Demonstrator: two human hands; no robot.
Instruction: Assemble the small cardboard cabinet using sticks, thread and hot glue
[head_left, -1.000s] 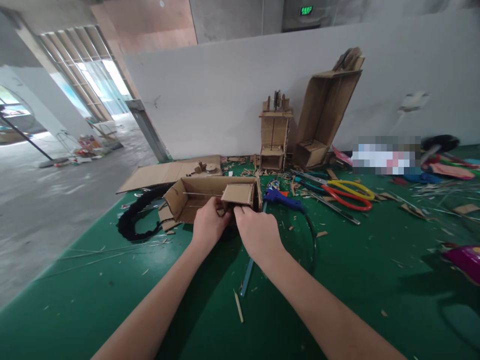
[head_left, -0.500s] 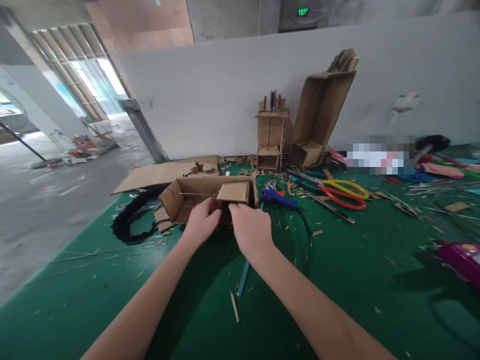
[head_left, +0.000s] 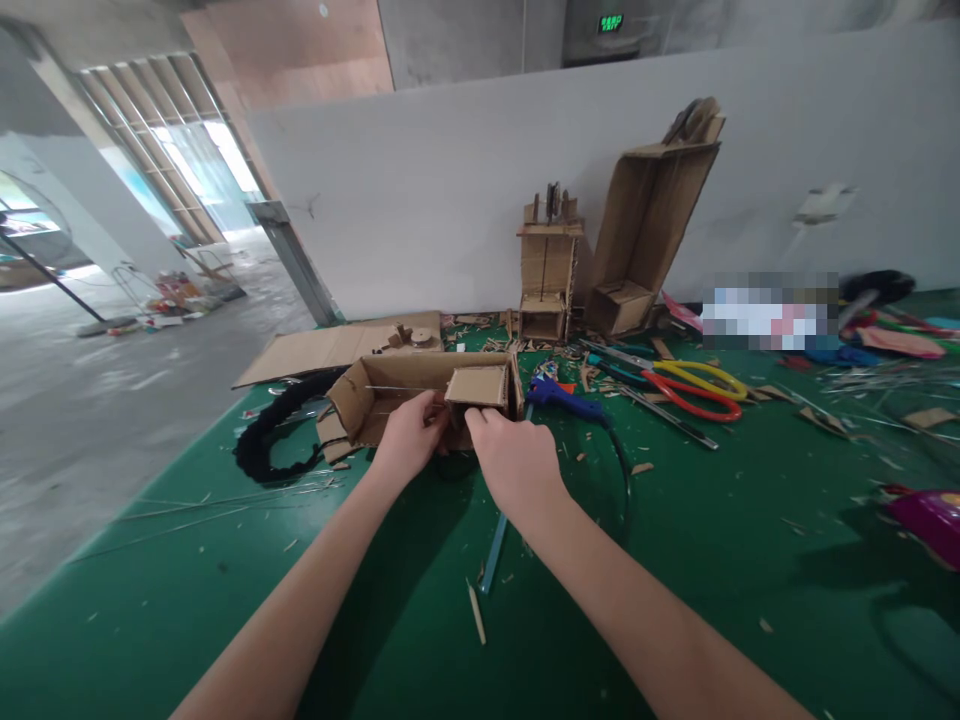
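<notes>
An open cardboard box (head_left: 405,370) lies on the green table with its long cavity facing up. At its right end sits a smaller cardboard compartment (head_left: 476,385), and a thin wire runs along the inside from it. My left hand (head_left: 409,435) reaches in at the compartment's left side, thumb and fingers pinched together; what is between them is hidden. My right hand (head_left: 517,455) is closed at the compartment's front opening, its fingertips tucked under the upper edge.
A blue hot glue gun (head_left: 566,398) with a cord lies right of the box. Beyond it are red-and-yellow-handled scissors (head_left: 697,390) and a knife (head_left: 675,420). Two upright cardboard models (head_left: 547,260) stand by the wall. Black fuzzy material (head_left: 259,450) lies left; a pencil stub (head_left: 476,612) is in front.
The whole view has shifted slightly, so things appear a little farther right. Both hands stay at the small compartment, with the left fingers slightly changed in pose.
</notes>
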